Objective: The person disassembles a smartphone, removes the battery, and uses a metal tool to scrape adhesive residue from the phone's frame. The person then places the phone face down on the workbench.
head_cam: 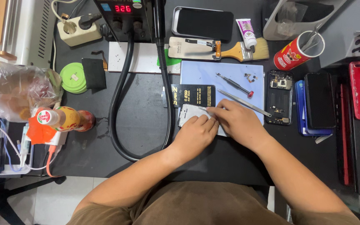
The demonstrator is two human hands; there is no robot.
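My left hand (196,134) presses down on a flat silvery phone part (188,111) that lies at the front left corner of a pale blue work mat (213,73). My right hand (240,121) rests beside it, its fingertips pinched at the part's upper right edge on something small that I cannot make out. A black rectangular battery (193,95) lies just behind the part. A red-tipped screwdriver (235,84) and metal tweezers (246,103) lie on the mat behind my right hand.
An opened phone body (279,96) and a stack of phones (318,104) sit to the right. A paintbrush (242,49), a glue tube (246,32), a red cup (293,53), a black hose (117,96), green tape rolls (72,77) and a bottle (63,119) surround the mat.
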